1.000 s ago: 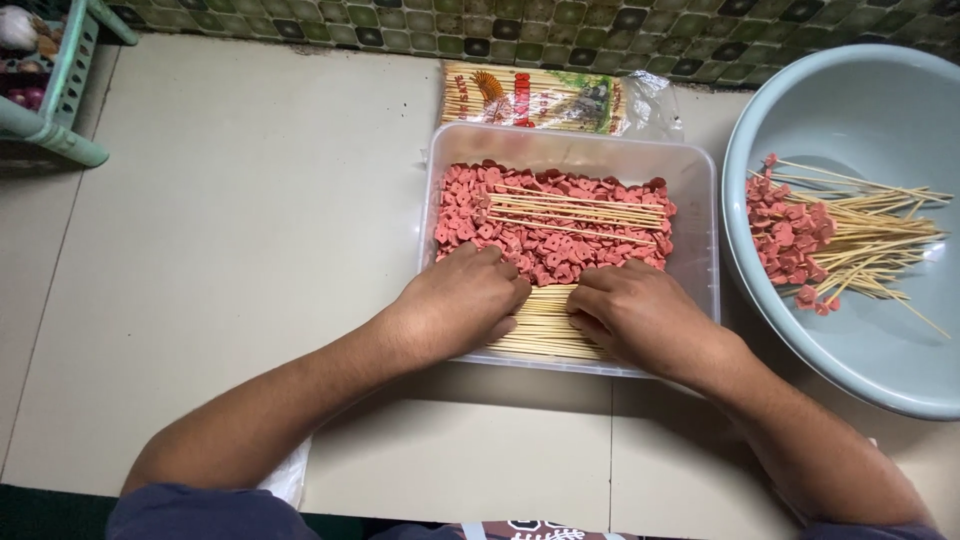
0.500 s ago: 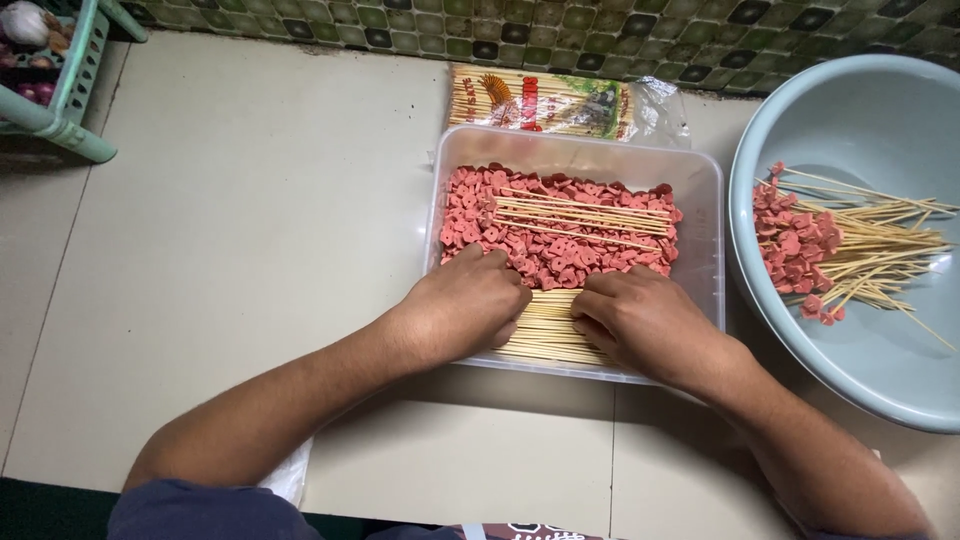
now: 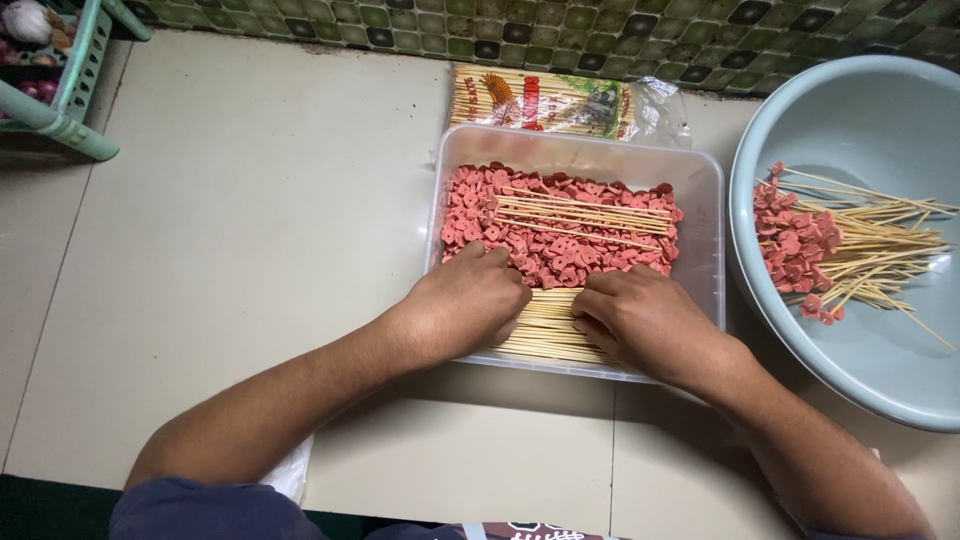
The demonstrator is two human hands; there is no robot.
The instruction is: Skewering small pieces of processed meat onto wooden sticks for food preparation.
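Observation:
A clear plastic tub (image 3: pixel 705 190) on the tiled floor holds a heap of small pink sausage slices (image 3: pixel 570 225) and a few bamboo skewers laid across them. A thick bundle of bare bamboo skewers (image 3: pixel 545 325) lies along the tub's near side. My left hand (image 3: pixel 465 300) rests palm down on the near edge of the slices, fingers curled into them. My right hand (image 3: pixel 640 320) lies beside it over the skewer bundle, fingers bent at the slices' edge. What each hand pinches is hidden under the fingers.
A pale blue basin (image 3: pixel 860 120) at the right holds several skewers threaded with pink slices (image 3: pixel 800 250). A printed packet of skewers (image 3: pixel 560 100) lies behind the tub. A green plastic rack (image 3: pixel 75 90) stands far left, below a patterned tile wall (image 3: pixel 500 30).
Both hands stay at the tub's near edge, with only small finger shifts. The view has drifted slightly.

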